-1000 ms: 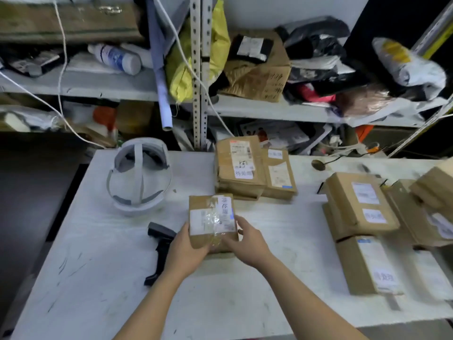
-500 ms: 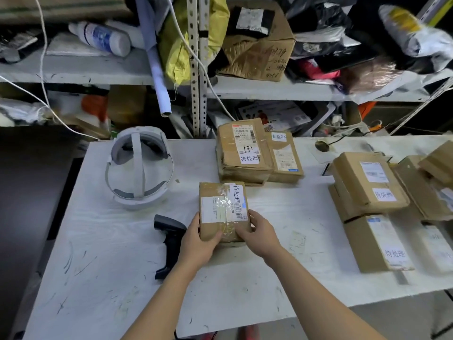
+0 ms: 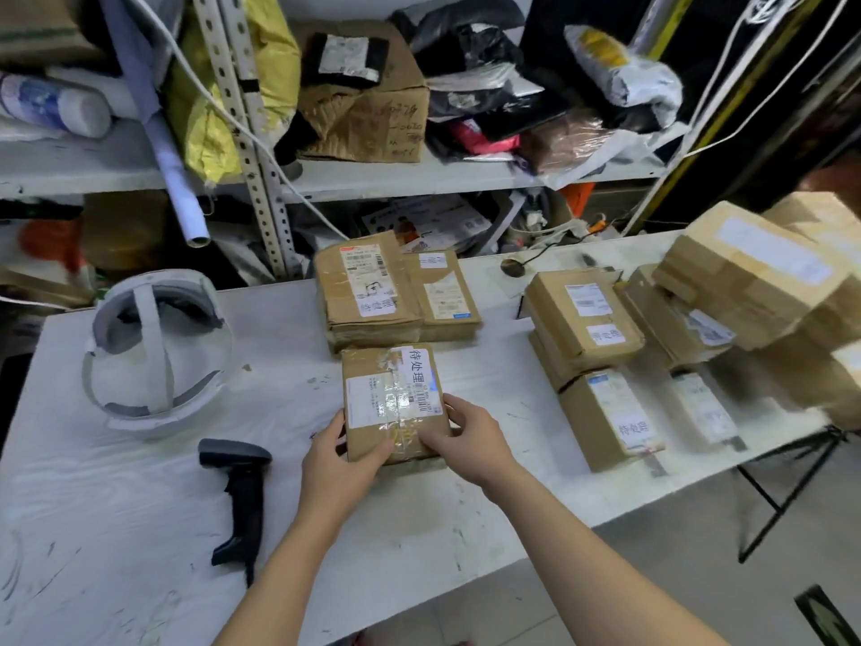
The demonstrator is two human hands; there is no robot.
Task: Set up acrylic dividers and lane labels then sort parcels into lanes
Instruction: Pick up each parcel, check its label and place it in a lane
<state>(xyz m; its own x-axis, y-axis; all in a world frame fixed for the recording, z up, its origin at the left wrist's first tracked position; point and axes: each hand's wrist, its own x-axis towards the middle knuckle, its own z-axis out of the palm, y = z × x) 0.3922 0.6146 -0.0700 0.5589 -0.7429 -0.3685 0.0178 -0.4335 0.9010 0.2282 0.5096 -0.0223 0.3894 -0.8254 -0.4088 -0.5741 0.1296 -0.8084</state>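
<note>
A white worktop fronts cluttered shelves, with a white headset and black scanner at its left. At the middle, the left hand and right hand each have their grip curled round a near corner of a taped parcel, just in front of two other parcels. More boxes crowd the right.

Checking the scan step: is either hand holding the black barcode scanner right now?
No, the scanner lies alone on the table, while the left hand and right hand both grip the taped parcel.
</note>
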